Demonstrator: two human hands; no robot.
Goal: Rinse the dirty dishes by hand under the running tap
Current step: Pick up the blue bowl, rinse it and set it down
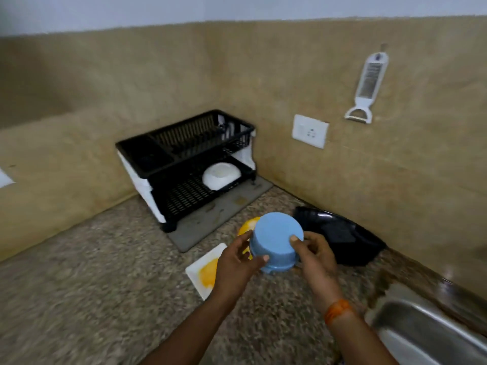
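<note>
Both hands hold a light blue bowl upside down above the speckled counter, base facing me. My left hand grips its left side with the thumb on the rim. Its right side is held by my right hand, which wears an orange wrist thread. Under the bowl lies a white square plate smeared yellow, and a yellow-stained dish shows partly behind the bowl. A steel sink sits at the lower right; no tap or water is visible.
A black two-tier dish rack stands in the corner on a grey mat, with a white bowl upside down on its lower tier. Black dishes lie by the right wall. A socket and a grater-peeler hang on that wall.
</note>
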